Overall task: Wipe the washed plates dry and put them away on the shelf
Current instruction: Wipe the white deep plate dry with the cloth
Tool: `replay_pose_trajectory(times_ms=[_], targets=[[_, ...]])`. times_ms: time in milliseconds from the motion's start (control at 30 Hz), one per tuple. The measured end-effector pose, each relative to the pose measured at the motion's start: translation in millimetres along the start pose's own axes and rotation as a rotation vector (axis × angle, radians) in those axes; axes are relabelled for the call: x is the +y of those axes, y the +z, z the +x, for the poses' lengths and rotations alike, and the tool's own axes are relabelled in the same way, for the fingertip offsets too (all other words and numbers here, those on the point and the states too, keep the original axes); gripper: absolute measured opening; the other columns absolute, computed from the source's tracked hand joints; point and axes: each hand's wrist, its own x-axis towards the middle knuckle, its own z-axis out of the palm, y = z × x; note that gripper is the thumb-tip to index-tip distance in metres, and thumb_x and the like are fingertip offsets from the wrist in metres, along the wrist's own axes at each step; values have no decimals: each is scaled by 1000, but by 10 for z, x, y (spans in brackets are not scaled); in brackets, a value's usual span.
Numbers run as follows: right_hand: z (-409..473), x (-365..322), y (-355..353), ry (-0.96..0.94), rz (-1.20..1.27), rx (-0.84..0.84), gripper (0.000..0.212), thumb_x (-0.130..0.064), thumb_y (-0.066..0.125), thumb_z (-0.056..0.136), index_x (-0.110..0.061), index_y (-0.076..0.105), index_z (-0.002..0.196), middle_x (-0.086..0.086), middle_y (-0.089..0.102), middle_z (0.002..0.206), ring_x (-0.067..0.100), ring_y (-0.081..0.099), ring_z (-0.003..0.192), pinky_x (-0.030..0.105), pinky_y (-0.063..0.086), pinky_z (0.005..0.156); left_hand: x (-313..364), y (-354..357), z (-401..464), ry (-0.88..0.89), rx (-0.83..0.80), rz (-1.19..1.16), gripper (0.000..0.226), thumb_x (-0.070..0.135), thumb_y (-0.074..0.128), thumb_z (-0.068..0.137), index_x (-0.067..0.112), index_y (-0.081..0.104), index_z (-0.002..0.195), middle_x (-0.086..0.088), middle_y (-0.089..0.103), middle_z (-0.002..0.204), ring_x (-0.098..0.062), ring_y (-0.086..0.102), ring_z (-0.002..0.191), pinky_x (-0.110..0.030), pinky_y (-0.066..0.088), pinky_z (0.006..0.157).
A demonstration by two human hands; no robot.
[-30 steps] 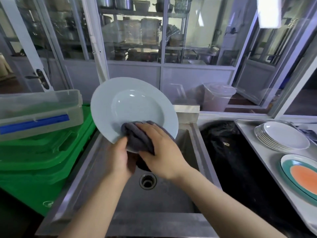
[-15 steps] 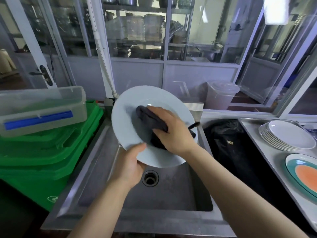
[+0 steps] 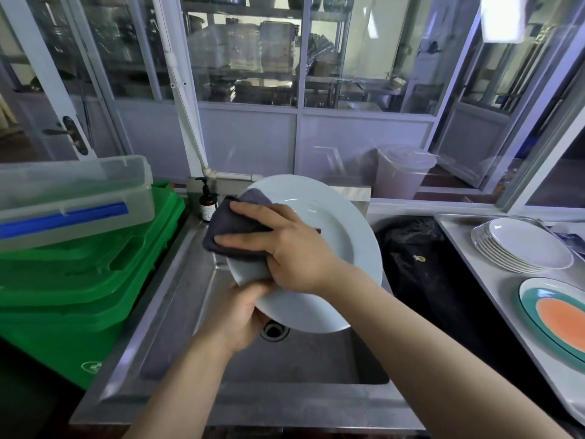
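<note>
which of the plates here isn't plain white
The oval plate at the far right, orange centre with a teal band; the held plate and the stack are plain.

You see from one camera on your head, looking forward and down, close over the sink point(image 3: 177, 312).

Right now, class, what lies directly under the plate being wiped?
Under the plate sits the steel sink, with its drain partly showing below the rim. The left hand grips the lower edge; its fingers behind the plate are hidden.
</note>
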Motion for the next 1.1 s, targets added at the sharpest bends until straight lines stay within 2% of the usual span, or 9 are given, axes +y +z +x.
replay_pose_trajectory(times_ms=[67,200,400,567,667,767,867,967,1100], targets=[[72,119,-21,80,-27,13,66,-11,31,79,-44,54,131,-6,32,154,35,37,127,45,39,103,-15,7,-35,-36,6,-13,36,-1,59,60,11,74,91,-8,75,84,-20,72,76,-27,58,62],[121,428,-101,288,-118,49,72,-7,38,81,-51,42,138,-9,24,157,32,25,135,49,43,97,-12,24,-76,-39,8,-48,50,-9,66,57,10,67,103,-9,75,93,-25,70,86,-35,58,72],[-143,745,-87,599,-175,58,76,-3,39,81,-52,38,139,-11,20,158,32,24,134,45,47,94,-21,-105,-76,52,68,-62,44,-2,66,65,16,66,105,-3,76,96,-17,72,87,-28,59,64],[-562,697,89,616,-66,-35,77,-1,39,79,-50,41,139,-9,19,159,33,28,134,43,38,105,-82,-258,-27,164,161,-80,42,-9,57,80,21,68,107,-3,74,105,-19,70,97,-32,59,79],[-759,481,300,503,58,-82,81,3,44,76,-50,43,138,-8,20,158,34,32,130,44,37,105,-130,-257,10,174,200,-72,43,-13,42,91,19,62,112,0,75,101,-16,71,93,-27,59,73],[-894,390,413,384,118,-101,82,5,48,72,-46,46,136,-4,26,157,34,33,130,44,35,107,-166,-268,16,170,264,-78,41,-13,42,93,17,62,112,2,76,96,-14,72,89,-27,59,70],[-1073,496,429,376,165,-110,81,5,49,70,-43,50,135,-4,27,156,35,35,129,44,35,108,-251,-273,-9,146,284,-75,42,-12,43,92,18,61,117,1,75,100,-15,72,92,-31,60,75],[-1347,681,501,453,160,-127,81,6,48,72,-44,48,136,-5,26,156,33,36,129,43,36,106,-393,-281,-28,107,295,-51,41,-12,45,91,19,63,110,2,75,98,-14,72,90,-28,60,67],[-1788,945,704,698,95,-85,81,5,49,76,-44,42,140,-6,27,156,29,33,132,38,39,103,-591,-310,-57,51,287,-1,43,-11,48,90,24,66,110,2,74,104,-17,70,97,-30,60,71]])
